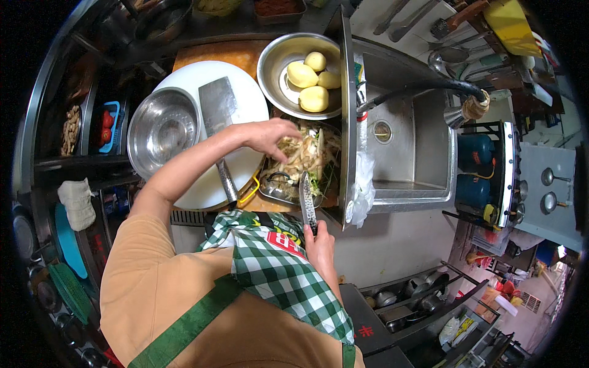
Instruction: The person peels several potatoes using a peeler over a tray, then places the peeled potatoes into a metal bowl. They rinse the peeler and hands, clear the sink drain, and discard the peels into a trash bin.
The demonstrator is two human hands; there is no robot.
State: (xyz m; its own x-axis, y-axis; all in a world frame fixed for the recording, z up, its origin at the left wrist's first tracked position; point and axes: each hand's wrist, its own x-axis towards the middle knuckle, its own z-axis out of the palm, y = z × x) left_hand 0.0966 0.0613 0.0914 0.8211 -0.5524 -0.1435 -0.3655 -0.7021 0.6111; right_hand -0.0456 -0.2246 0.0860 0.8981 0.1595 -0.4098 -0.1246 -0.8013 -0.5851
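Note:
My left hand [276, 140], fingers apart and nothing visible in it, is over a metal tray [283, 198] heaped with peelings and vegetable scraps [306, 154]. My right hand [318, 241] holds the dark handle of a knife [307, 198] with a speckled blade, its tip pointing at the tray. Beyond the tray, several peeled potatoes [314, 99] lie in a steel bowl [271, 87]. A cleaver [217, 103] rests on the round white cutting board [248, 101], with its handle towards me. A second steel bowl [165, 131] overlaps the board's left part.
An upright metal panel [348, 138] separates the worktop from a steel sink [432, 147] with a hose tap [423, 87]. A clear plastic bag [363, 188] hangs at the sink's edge. Left are shelves with ginger [70, 131] and a blue basket [114, 110] of tomatoes.

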